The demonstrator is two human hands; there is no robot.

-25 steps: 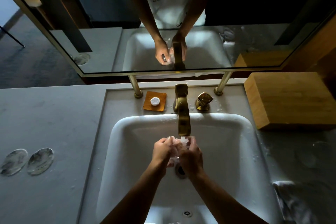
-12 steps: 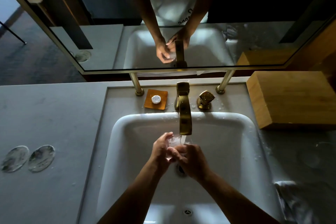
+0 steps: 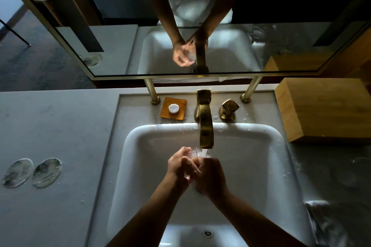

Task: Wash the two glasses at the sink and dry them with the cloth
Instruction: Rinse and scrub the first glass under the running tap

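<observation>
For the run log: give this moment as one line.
stage: washing | glass: under tap | left hand, right hand: gripping glass

Both hands over sink [image 3: 138,146], left hand [image 3: 177,163] and right hand [image 3: 210,174] gripping glass [image 3: 193,152] under faucet [image 3: 205,126]. Soap dish [image 3: 173,108] left of faucet, knob [image 3: 228,109] right. Block [image 3: 325,110] far right (on counter), cloth [image 3: 325,224] before it.

Both hands meet over the white sink [image 3: 136,146], directly below the brass faucet [image 3: 205,126]. The left hand [image 3: 177,164] and right hand [image 3: 210,174] wrap a clear glass [image 3: 193,152] under running water. A grey cloth [image 3: 329,224] lies on the table [image 3: 50,136] at right.
</observation>
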